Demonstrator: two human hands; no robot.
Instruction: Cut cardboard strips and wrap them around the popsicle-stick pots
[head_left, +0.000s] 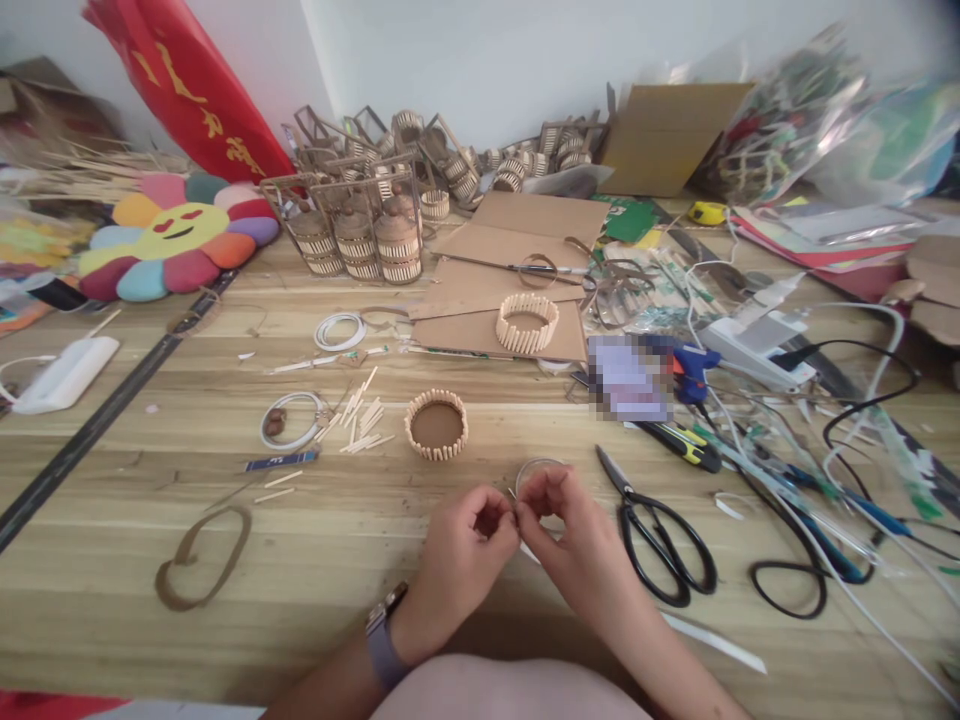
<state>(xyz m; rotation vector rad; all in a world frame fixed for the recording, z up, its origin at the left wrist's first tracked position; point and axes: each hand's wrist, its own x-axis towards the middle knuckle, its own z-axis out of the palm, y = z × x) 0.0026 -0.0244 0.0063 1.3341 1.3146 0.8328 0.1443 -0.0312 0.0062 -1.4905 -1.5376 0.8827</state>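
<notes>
Brown strip (pixel 241 545): curled into an open loop on the counter (pixel 322 560), at the near left.
Sticks (pixel 364 425): a loose pile of short, pale pieces, scattered in several directions, just left of the round tray.
Round tray (pixel 437 428): flat on the counter beyond the left hand, short sticks standing side by side around its brown base.
Left hand (pixel 469 535): thumb and forefinger pressed together, its grip apparently pinching the thin loop at the near side.
Stick ring (pixel 525 336): resting on the cardboard (pixel 465 340), farther back than the tray.
Thin loop (pixel 534 462): at the meeting point of both hands, its far curve showing behind the right fingers; the pinched part is too small to make out.
Loop work: judged to be the step in hand, close fingertip handling, perhaps of its ends.
Right hand (pixel 574 530): thumb and fingers drawn together, its grip seemingly pinching the loop too, touching or nearly touching the left.
Next move: would call for a steady, light pinch from both sides and very small shifts.
Scissors (pixel 628 492): lying just right of the right hand, within easy reach, blades pointing away.
</notes>
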